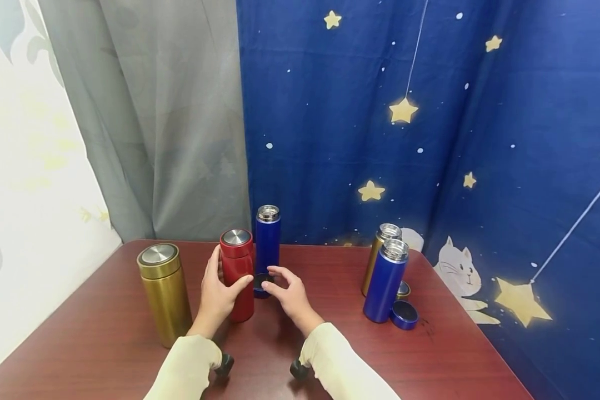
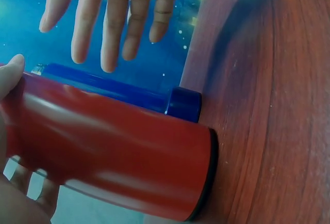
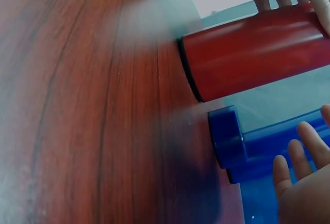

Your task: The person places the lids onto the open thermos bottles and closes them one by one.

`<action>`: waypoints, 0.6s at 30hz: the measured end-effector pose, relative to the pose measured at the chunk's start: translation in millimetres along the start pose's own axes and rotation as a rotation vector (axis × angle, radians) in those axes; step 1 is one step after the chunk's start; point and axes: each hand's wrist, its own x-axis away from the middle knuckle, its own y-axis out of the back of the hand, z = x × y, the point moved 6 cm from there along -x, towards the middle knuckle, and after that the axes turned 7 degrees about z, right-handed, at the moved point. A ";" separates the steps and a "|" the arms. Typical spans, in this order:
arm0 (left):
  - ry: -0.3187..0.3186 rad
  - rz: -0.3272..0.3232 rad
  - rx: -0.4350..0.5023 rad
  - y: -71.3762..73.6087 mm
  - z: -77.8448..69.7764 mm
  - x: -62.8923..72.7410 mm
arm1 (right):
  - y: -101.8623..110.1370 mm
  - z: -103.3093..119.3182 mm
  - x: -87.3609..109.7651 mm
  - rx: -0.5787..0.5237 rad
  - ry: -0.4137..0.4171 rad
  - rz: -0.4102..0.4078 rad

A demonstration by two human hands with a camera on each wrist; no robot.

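Note:
My left hand (image 1: 216, 300) grips a red thermos flask (image 1: 237, 264) upright, thumb across its near side and fingers round its left. The flask has its lid on, with a brushed silver top. To its right my right hand (image 1: 294, 297) holds nothing, its fingers spread and apart from the red body in the right wrist view. Just behind stands a blue flask (image 1: 267, 239) without its lid, its steel neck showing. A blue lid (image 1: 261, 289) sits on the table at that flask's foot, close by the right fingertips and partly hidden.
A lidded gold flask (image 1: 167, 300) stands at the left. At the right are an uncapped blue flask (image 1: 384, 286) and an uncapped gold flask (image 1: 373, 261), with a blue lid (image 1: 404, 315) and a gold lid (image 1: 403, 290) beside them. Curtains hang behind the reddish-brown table (image 1: 105, 333).

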 end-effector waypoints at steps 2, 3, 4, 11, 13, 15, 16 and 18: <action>-0.006 -0.024 -0.010 -0.4 0.0 -1.3 | -0.6 -11.8 -3.6 -0.005 -0.024 -0.022; -0.008 -0.037 -0.018 -0.6 0.0 -1.8 | -1.5 -17.6 -5.2 -0.011 -0.035 -0.030; -0.007 -0.051 -0.022 -0.8 0.3 -2.3 | -2.6 -23.4 -6.7 -0.013 -0.042 -0.037; -0.011 -0.108 -0.024 -2.2 3.5 -6.0 | -6.9 -40.6 -10.7 0.131 -0.075 -0.076; -0.017 -0.113 -0.026 -2.4 4.5 -8.0 | -7.0 -41.5 -10.9 0.252 -0.069 -0.076; -0.024 -0.123 -0.027 -1.9 5.7 -9.7 | -9.3 -44.1 -11.1 0.360 -0.074 -0.047; -0.026 -0.128 -0.029 -1.6 6.4 -10.3 | -11.2 -46.6 -11.1 0.408 -0.088 -0.023; -0.027 -0.135 -0.032 -0.9 8.2 -11.0 | -16.1 -53.1 -11.2 0.485 -0.123 0.040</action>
